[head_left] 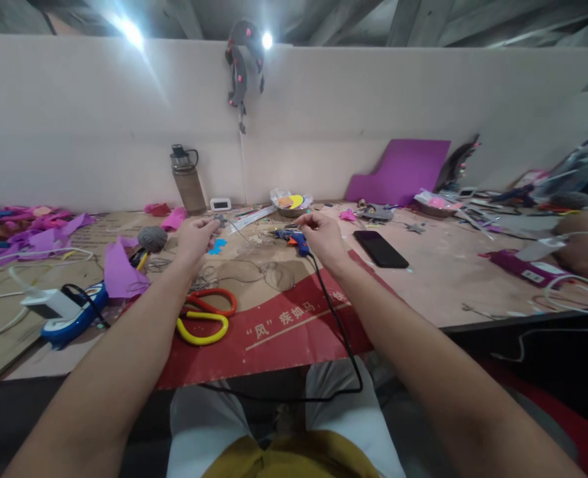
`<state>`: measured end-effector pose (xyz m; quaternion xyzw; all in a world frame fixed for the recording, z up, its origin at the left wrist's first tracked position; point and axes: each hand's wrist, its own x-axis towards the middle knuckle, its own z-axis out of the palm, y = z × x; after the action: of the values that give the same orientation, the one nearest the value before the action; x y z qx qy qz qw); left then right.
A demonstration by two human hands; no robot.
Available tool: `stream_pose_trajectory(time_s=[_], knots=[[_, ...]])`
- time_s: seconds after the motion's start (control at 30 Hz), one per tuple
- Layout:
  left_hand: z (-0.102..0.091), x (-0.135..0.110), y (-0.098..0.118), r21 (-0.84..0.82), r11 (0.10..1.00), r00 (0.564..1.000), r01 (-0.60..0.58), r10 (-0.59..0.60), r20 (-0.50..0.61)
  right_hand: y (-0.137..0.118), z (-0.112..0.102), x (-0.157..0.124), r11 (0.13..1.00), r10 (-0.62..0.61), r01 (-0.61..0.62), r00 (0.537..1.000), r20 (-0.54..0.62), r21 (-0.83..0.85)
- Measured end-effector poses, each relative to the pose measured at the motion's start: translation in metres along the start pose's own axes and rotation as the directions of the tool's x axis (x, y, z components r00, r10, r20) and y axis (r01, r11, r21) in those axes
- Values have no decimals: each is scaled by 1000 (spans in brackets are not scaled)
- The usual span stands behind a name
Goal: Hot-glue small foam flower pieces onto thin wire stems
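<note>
My left hand [196, 240] is closed in a pinch above the left middle of the table. At its fingertips shows a small grey piece [220, 221], with a thin grey thread trailing to the right. A blue cut-out [217, 247] lies just below these fingers. My right hand [322, 236] also pinches, but what it holds, if anything, is too small to make out. Close beside it, a blue glue gun [301, 243] rests on the table, its black cord running down over the edge. Loose grey yarn [274, 273] curls between my forearms.
Scissors [206, 327] with red and yellow handles lie on a red printed sheet [284, 338]. A phone [380, 249] is to the right. Toward the left are a yarn ball [153, 238], purple felt [124, 269] and a blue power strip [74, 315]. A bottle [188, 179] stands behind.
</note>
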<state>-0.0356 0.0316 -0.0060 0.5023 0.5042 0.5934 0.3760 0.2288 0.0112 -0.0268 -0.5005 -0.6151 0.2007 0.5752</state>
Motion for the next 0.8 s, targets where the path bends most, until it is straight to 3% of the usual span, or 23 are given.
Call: stream_pose_trajectory(time_s=[0.17, 0.3, 0.37, 0.4, 0.5, 0.6, 0.67, 0.73, 0.8], knots=[[1, -2, 2, -31, 999, 1000, -17, 17, -13, 1, -24, -4, 977, -83, 87, 996, 28, -194], [2, -1, -1, -10, 1000, 1000, -12, 12, -3, -38, -12, -39, 949, -234, 271, 948, 217, -160], [2, 0, -2, -6, 1000, 1000, -15, 15, 12, -65, 8, -66, 930, -334, 367, 856, 396, -9], [2, 0, -2, -7, 1000, 1000, -16, 16, 24, -77, 21, -79, 906, -372, 422, 774, 512, 20], [0, 0, -1, -9, 1000, 998, -27, 27, 62, -98, 63, -110, 821, -360, 570, 574, 736, -43], [-3, 2, -1, 10, 999, 995, -52, 51, 81, -103, 96, -118, 752, -244, 638, 503, 829, -166], [-4, 4, -1, 9, 998, 994, -66, 65, 86, -106, 107, -115, 690, -210, 693, 468, 858, -209], [-6, 6, -1, -2, 998, 993, -70, 70, 96, -110, 110, -110, 655, -171, 718, 445, 879, -236], [-7, 7, 0, -26, 997, 992, -68, 71, 108, -114, 103, -106, 672, -102, 694, 433, 896, -258]])
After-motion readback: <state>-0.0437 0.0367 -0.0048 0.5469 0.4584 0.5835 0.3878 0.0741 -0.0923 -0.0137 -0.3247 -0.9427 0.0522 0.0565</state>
